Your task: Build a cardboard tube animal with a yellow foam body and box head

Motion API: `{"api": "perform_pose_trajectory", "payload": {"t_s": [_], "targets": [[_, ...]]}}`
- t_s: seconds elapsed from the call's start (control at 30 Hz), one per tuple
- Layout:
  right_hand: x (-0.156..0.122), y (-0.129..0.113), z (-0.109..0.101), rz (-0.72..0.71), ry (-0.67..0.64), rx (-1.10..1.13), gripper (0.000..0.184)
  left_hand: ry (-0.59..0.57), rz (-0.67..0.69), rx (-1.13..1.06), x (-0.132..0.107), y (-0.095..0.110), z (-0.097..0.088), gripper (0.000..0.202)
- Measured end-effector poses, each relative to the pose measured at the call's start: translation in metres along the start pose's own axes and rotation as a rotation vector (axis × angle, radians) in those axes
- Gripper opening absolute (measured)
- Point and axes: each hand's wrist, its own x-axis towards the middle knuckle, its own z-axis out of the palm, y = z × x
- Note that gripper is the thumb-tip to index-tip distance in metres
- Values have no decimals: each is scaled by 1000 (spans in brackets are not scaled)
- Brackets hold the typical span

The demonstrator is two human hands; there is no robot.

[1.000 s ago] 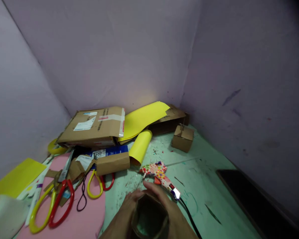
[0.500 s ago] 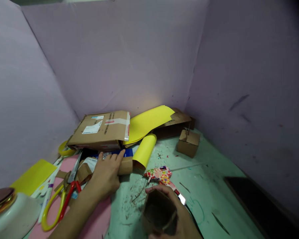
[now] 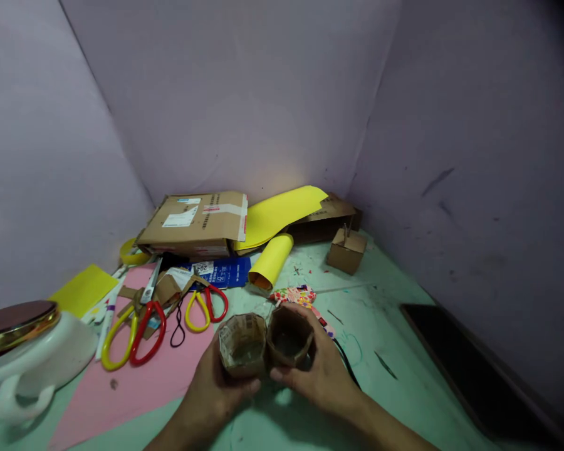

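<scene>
My left hand [image 3: 219, 388] is closed around a short many-sided cardboard tube [image 3: 242, 366] whose pale inner wall carries print. In my right hand [image 3: 322, 369] is a second cardboard tube [image 3: 289, 358], darker inside. Both tubes are held side by side above the table, their open ends tilted toward me, the rims touching or nearly so. Just beyond them lies a flower-patterned glue gun [image 3: 295, 295], partly hidden by my right hand and the tube. A roll of yellow paper [image 3: 272, 260] rests farther back.
Two pairs of scissors with red and yellow handles [image 3: 146, 335] [image 3: 202, 310] lie on pink paper [image 3: 136, 394] at left. A lidded white cup [image 3: 66, 351] stands far left. Behind are a flat cardboard box [image 3: 197, 225], yellow sheets [image 3: 282, 213] and a small cardboard box [image 3: 346, 252]. A dark panel [image 3: 465, 369] lies right.
My left hand has come back from the table's far left and now holds a cardboard tube beside the other. My right hand has raised its tube slightly. The view has shifted.
</scene>
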Motion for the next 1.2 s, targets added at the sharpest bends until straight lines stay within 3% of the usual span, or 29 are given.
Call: {"api": "perform_pose_trajectory", "payload": {"t_s": [0.2,0.57,0.8,0.9,1.0,1.07,1.2], "targets": [[1,8,3,-43,-22,-59,78,-119,23,40,5,-12,-6,69],[1,3,7,-56,-19,18,72,-56,-20,109,1,-19,-8,69],[1,9,7,-72,-18,-42,75,-101,-7,149,4,-13,-3,67],[2,10,2,-64,-28,-76,82,-149,-33,119,4,-7,-2,70],[0,13,-6,-20,-128,-53,93,-254,7,112,5,-4,-4,74],[-3,17,-10,49,-175,-23,84,-308,35,138,5,-4,-7,76],[-9,18,-14,144,-194,-59,53,-285,71,136,6,-7,-10,75]]}}
